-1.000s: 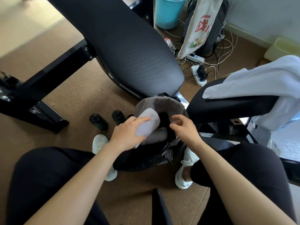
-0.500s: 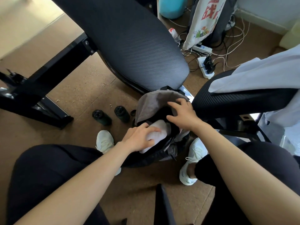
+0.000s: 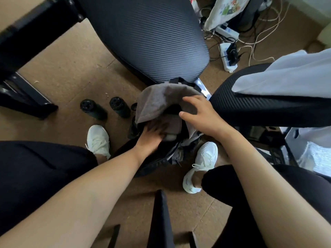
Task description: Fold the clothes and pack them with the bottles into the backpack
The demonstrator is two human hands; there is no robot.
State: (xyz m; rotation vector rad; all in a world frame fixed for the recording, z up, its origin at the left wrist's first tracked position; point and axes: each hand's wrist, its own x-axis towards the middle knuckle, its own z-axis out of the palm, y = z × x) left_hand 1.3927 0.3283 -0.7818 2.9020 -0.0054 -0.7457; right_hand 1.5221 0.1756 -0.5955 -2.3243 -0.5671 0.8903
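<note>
Folded garment [image 3: 171,137] now down inside backpack [image 3: 157,99], no longer above mouth. My left hand [image 3: 152,134] plunged in after it, blurred, grip unreadable. Right hand [image 3: 199,117] splayed on rim. Bottles [image 3: 93,109] wait on floor.

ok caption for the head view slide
Left hand tucks folded clothes into the backpack; right hand rests on its grey flap.

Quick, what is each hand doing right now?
Left hand: blurred inside the backpack; cannot tell.
Right hand: open, fingers spread over the backpack.
</note>
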